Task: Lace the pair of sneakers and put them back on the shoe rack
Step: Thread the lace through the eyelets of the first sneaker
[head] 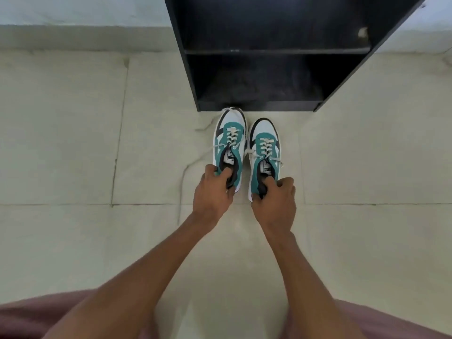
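Note:
Two white, teal and black sneakers sit side by side on the floor, toes pointing at the black shoe rack (190, 77). Both have white laces threaded through the eyelets. My left hand (212, 192) grips the heel collar of the left sneaker (231, 140), fingers inside the opening. My right hand (276, 201) grips the heel collar of the right sneaker (264, 148) the same way. Loose lace ends (195, 160) trail over the floor to the left of the left sneaker. The left sneaker's toe nearly touches the rack's base.
The rack has a dark lower compartment (259, 81) and a shelf (276, 51) above it; a small pale object (363, 32) lies on the upper level at the right. Pale floor tiles (73, 143) spread all around. My knees in reddish cloth (36, 314) fill the bottom corners.

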